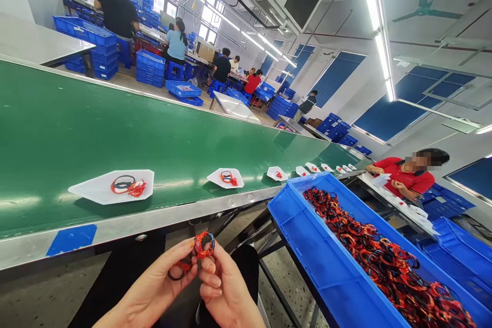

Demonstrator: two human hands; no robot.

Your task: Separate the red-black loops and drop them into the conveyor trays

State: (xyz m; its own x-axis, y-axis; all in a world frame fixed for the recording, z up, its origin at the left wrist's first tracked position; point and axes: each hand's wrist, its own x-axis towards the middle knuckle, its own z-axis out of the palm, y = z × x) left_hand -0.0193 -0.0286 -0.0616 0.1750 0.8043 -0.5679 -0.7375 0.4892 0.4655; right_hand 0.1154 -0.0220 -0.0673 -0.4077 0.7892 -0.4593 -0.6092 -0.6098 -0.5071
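Both hands (226, 287) pinching cord bracelet (203, 245), seemingly

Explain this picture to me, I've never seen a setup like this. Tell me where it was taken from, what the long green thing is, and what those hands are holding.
This single picture comes from a camera worn on a person's head, looking forward and down at their own hands. Their left hand and right hand together hold a red-and-black cord loop, with a dark loop hanging below it. The long green surface is a conveyor belt. On it sits a row of white trays, and the nearer ones clearly hold small red and black cords. To the right is a blue plastic crate, heaped with tangled red-and-black cords. Beyond the crate is a person in a red shirt.
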